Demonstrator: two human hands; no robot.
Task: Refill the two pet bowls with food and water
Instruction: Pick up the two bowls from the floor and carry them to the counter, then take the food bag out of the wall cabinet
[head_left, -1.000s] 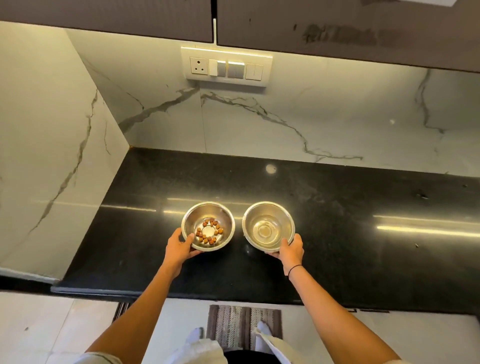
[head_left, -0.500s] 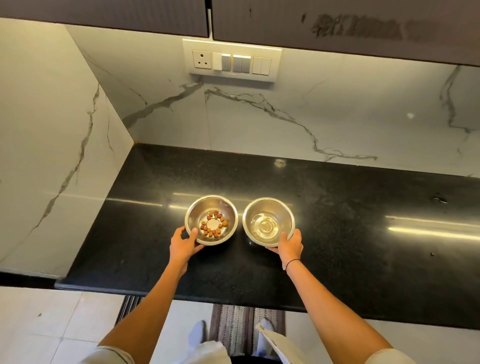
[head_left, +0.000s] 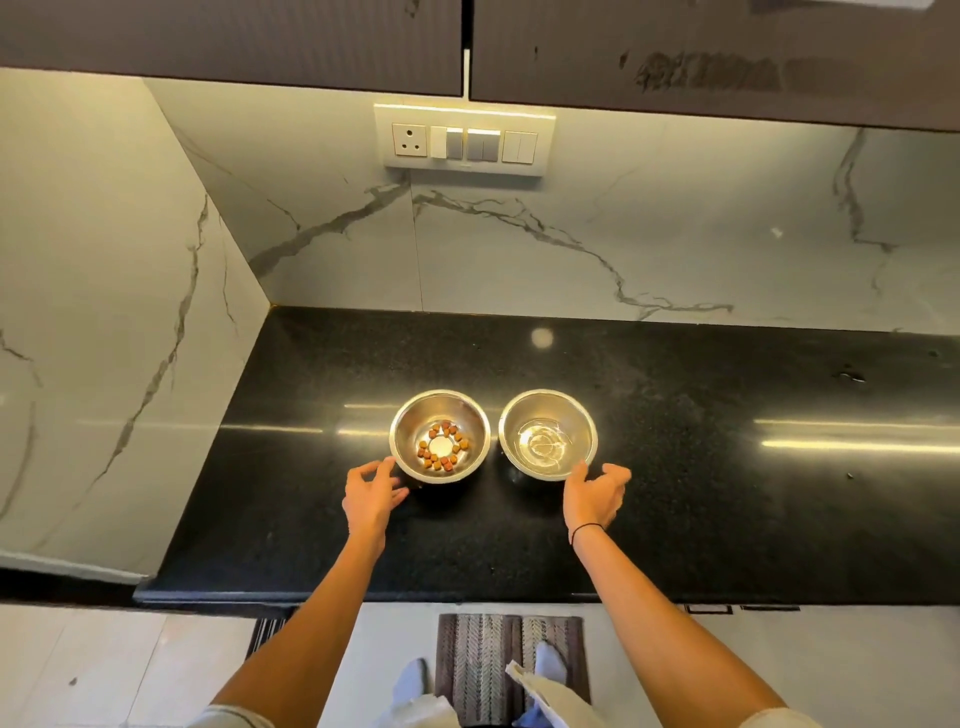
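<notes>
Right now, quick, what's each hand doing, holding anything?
Left hand: open, empty, beside the food bowl.
Right hand: open, empty, at the water bowl rim.

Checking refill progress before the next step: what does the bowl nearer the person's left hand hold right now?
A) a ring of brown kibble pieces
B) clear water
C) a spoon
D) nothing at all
A: the left bowl shows brown kibble circling its bottom, while the right bowl holds clear water.
</notes>
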